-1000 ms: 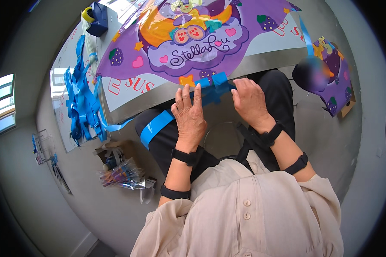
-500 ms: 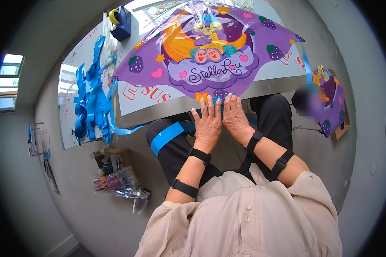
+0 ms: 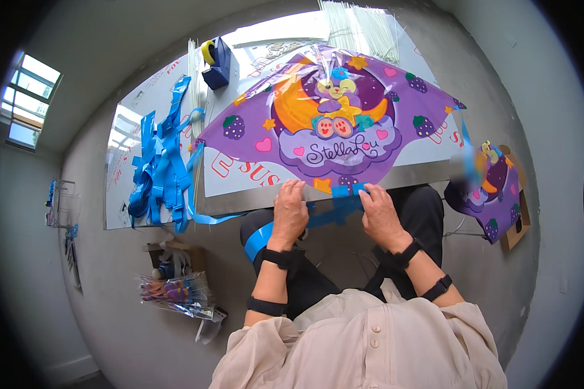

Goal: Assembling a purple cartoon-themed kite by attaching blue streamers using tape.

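Note:
A purple kite (image 3: 246, 146) with a cartoon print, under a clear film, lies on the table with its lower tip at the near edge. Blue ribbon (image 3: 349, 190) covers that tip and droops below the edge, running left. On the left of the tip, my left hand (image 3: 290, 211) rests its slightly bent fingers on the table's metal edge, with nothing seen in them. My right hand (image 3: 381, 217) is just right of the tip, its fingers loosely bent and apart beside the ribbon's end. The undersides of both hands are hidden.
A heap of blue ribbon (image 3: 162, 168) lies at the table's left. Behind it stands a dark blue tape dispenser (image 3: 219, 70) with yellow tape. White rods (image 3: 363, 32) lie at the back. Another purple kite (image 3: 493, 201) hangs by a cardboard box (image 3: 516, 227) at right.
Both hands were side by side, pressed flat on the kite's lower tip; now they have drawn apart to either side, uncovering the blue ribbon there. The whole view has shifted.

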The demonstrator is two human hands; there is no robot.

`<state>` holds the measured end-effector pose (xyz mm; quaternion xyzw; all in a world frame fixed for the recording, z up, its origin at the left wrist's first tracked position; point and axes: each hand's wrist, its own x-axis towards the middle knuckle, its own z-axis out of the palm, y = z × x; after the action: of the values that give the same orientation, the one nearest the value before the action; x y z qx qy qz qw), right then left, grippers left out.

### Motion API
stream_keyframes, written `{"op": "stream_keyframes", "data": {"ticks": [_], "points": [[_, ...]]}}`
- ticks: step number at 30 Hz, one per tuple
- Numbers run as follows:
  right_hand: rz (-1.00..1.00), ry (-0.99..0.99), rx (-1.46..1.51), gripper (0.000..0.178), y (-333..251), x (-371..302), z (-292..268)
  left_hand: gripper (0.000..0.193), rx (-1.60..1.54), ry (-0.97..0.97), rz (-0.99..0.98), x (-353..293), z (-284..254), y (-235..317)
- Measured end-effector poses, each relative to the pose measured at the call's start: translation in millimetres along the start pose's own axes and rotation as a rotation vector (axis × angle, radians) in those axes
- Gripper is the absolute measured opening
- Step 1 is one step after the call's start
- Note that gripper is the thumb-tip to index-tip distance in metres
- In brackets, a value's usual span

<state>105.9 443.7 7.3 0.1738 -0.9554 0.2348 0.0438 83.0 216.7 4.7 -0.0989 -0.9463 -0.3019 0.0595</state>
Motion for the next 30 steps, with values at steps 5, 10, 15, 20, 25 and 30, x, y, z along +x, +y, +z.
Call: {"op": "stream_keyframes", "data": {"ticks": [5,10,15,20,25,30], "points": [[0.079,-0.075,0.211,0.031,31.6,26.3,-30.4,0.028,-0.04,0.128,-0.048,51.9,-46.2,-85.4],[0.118,0.023,0.246,0.028,105.2,88.0,-56.6,0.027,0.11,0.152,-0.003,134.8,-72.8,-173.2],[0.185,0.238,0.057,0.031,218.1,178.4,-68.9,0.033,0.341,0.124,-0.116,206.6,-89.6,-254.6],[0.334,0.125,-0.176,0.045,307.3,235.0,-77.5,0.044,0.42,-0.008,-0.258,239.0,-91.0,-256.8],[0.341,0.125,-0.196,0.051,328.5,268.7,-70.2,0.042,0.235,-0.135,-0.454,262.3,-102.6,-254.3],[0.492,-0.074,-0.025,0.028,300.6,293.2,-78.7,0.019,0.184,-0.258,-0.411,266.0,-115.4,-270.3]]}}
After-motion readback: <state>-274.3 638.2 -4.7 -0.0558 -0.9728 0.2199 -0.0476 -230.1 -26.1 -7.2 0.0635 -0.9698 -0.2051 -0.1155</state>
